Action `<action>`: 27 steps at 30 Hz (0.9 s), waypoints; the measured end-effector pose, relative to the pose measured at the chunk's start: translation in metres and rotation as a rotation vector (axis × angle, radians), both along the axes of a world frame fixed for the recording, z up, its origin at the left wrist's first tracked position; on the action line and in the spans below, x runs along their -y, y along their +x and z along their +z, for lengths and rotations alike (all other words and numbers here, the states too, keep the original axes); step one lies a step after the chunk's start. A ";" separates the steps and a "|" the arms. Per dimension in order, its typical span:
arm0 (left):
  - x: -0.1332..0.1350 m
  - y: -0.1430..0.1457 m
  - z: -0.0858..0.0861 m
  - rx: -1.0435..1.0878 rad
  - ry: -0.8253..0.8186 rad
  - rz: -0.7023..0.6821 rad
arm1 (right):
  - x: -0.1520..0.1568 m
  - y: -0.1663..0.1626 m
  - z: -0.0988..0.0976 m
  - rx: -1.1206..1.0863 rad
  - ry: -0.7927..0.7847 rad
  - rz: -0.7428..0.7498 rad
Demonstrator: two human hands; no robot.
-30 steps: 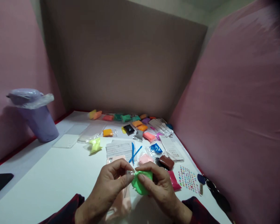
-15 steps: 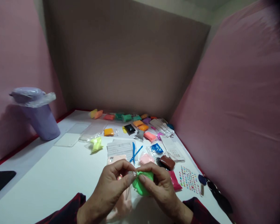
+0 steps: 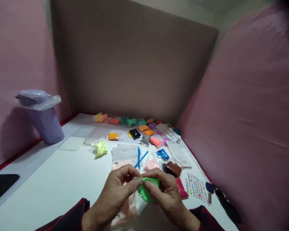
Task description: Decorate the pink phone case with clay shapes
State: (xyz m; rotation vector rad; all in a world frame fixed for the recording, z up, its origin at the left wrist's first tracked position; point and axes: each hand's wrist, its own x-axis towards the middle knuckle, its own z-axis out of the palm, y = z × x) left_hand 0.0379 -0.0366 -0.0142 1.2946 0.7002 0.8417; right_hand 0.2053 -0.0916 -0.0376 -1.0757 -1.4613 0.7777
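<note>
Both of my hands meet low in the middle of the view over the white table [image 3: 57,179]. My right hand [image 3: 165,192] is closed round a bright green lump of clay in a clear wrapper [image 3: 146,191]. My left hand [image 3: 117,192] pinches the free end of that clear wrapper between thumb and fingers. A pale pink phone case [image 3: 125,210] lies on the table under my left hand, mostly hidden by it.
Several small bags of coloured clay [image 3: 135,126] lie across the far table. Blue modelling tools [image 3: 139,157] rest on a lined sheet [image 3: 124,154]. A gem sticker sheet [image 3: 195,186] and brown clay [image 3: 173,168] lie to the right. A lilac bin [image 3: 44,120] stands at left.
My hands have kept their hold on the green clay and its wrapper, with only slight finger movement. The view has shifted a little.
</note>
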 end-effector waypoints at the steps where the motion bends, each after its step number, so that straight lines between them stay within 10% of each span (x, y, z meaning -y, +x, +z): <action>1: 0.000 0.000 0.001 -0.008 0.011 0.005 | 0.000 0.000 0.000 0.021 0.012 -0.005; 18: -0.005 0.001 -0.012 0.129 -0.147 -0.009 | 0.000 -0.001 -0.005 -0.125 -0.101 0.023; 27: -0.005 0.004 -0.013 0.117 -0.112 -0.015 | -0.001 -0.002 -0.003 0.039 0.112 -0.021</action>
